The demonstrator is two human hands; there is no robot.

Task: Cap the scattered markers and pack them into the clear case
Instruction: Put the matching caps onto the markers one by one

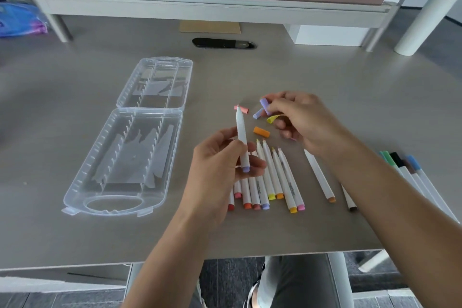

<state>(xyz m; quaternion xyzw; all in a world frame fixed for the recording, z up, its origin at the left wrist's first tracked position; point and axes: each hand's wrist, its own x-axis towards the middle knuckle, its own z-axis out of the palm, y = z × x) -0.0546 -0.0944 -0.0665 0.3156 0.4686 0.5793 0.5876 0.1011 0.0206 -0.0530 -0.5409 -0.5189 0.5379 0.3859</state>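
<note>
My left hand grips an uncapped white marker with a purple end, held upright above the table. My right hand pinches a purple cap a little to the right of the marker's tip. Loose caps lie under it: pink, light blue, yellow and orange. Several uncapped white markers lie in a row below my hands. The clear case lies open and empty at the left, its lid folded back.
Several capped markers lie at the right table edge, partly behind my right forearm. Two single markers lie right of the row. A dark cable slot and a white shelf rail sit at the back.
</note>
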